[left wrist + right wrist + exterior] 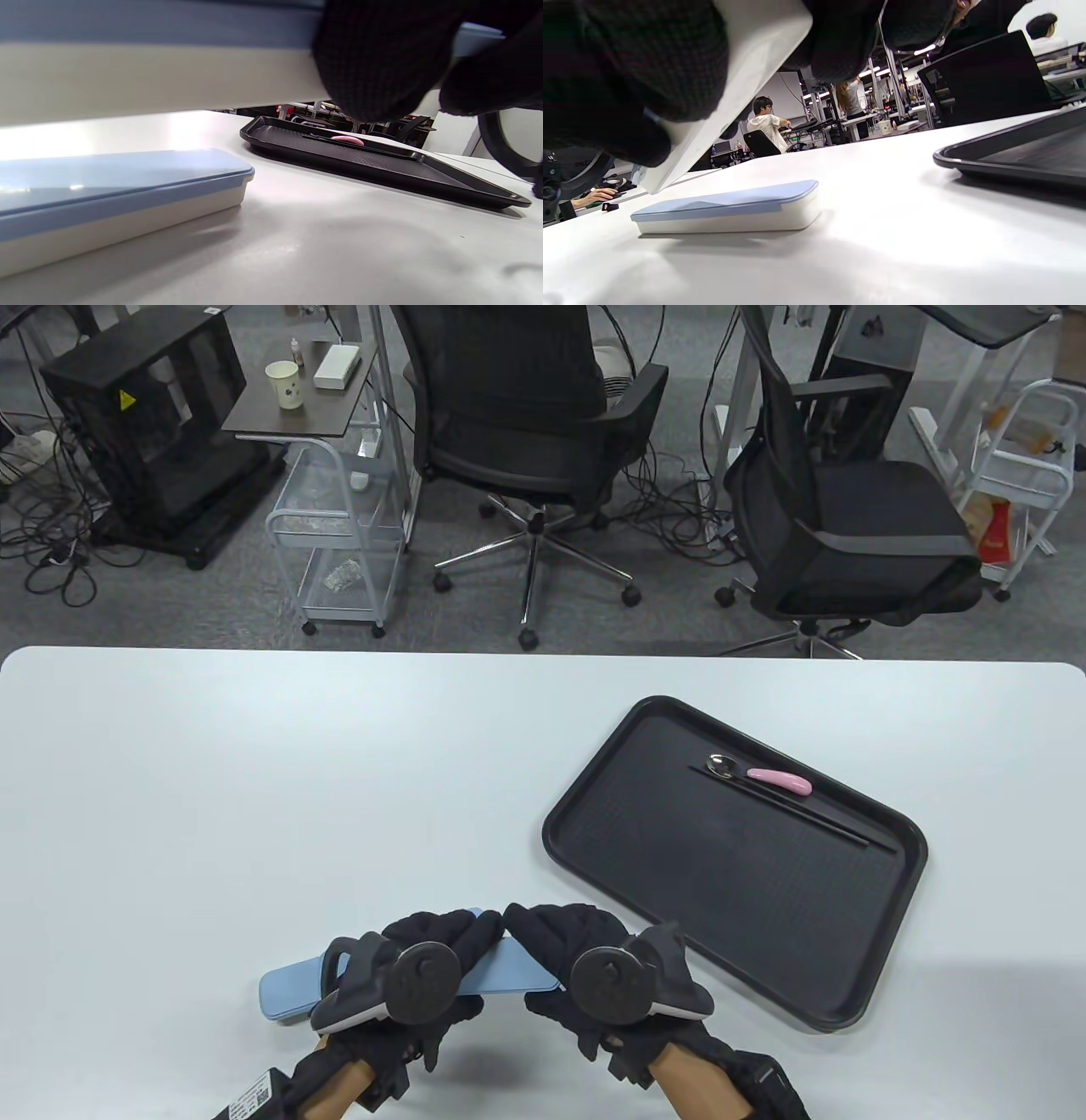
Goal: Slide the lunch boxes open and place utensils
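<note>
Your hands met near the front edge of the counter, both gripping one lunch box lifted clear of the surface. Your left hand held the blue-lidded box from its left part, fingers curled over the far edge; your right hand wrapped its right end, fingertips over the top and thumb underneath. In the left wrist view the held box's cream body and blue lid ran across the top, with gloved fingers pressed against its side. In the right wrist view its white underside sat tilted between your fingers.

A second lunch box, lid closed, lay flat on the counter beneath and to the left of the held one, partly hidden by your left hand's tracker.

To the right, just beside your right hand, sat the black tray, angled on the counter. On its far part lay a pink-handled spoon and, touching or just beside it, black chopsticks.
</note>
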`<state>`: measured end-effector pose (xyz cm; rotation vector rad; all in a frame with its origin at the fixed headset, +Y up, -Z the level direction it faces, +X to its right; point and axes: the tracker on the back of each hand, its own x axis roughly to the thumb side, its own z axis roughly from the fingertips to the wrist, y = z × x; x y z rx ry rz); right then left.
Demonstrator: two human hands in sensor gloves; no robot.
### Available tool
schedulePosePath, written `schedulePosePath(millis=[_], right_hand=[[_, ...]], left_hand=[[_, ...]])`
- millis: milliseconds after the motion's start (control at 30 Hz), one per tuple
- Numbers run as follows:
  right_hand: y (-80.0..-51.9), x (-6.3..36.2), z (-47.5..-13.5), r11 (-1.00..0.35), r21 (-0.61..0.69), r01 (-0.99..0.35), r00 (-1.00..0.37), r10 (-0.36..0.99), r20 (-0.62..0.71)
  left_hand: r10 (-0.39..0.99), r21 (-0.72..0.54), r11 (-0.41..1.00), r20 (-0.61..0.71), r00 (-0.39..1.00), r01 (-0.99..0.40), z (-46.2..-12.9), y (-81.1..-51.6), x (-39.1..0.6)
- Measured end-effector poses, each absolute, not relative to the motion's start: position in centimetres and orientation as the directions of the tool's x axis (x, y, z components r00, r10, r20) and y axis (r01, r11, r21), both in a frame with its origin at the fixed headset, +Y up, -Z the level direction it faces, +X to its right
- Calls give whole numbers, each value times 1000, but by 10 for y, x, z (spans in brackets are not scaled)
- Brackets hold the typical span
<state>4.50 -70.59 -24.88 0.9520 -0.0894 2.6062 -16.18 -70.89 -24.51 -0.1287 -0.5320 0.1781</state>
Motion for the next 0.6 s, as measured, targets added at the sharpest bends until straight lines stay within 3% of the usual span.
schedulePosePath(millis=[100, 200, 267, 600], right_hand=[[-700, 47, -249, -930, 58, -363, -717, 319, 619], [-694, 63, -253, -933, -4, -360, -751, 287, 594], [-692, 76, -259, -912, 27, -410, -751, 354, 557], [-703, 113, -279, -915, 52, -401, -814, 382, 437]], left_hand=[[221, -181, 972, 482, 848, -151, -247, -709, -165], [148, -129, 986, 431, 890, -102, -251, -707, -180], [195, -155, 977, 390, 900, -145, -257, -708, -192], [126, -154, 985, 304, 944, -82, -272, -719, -213]])
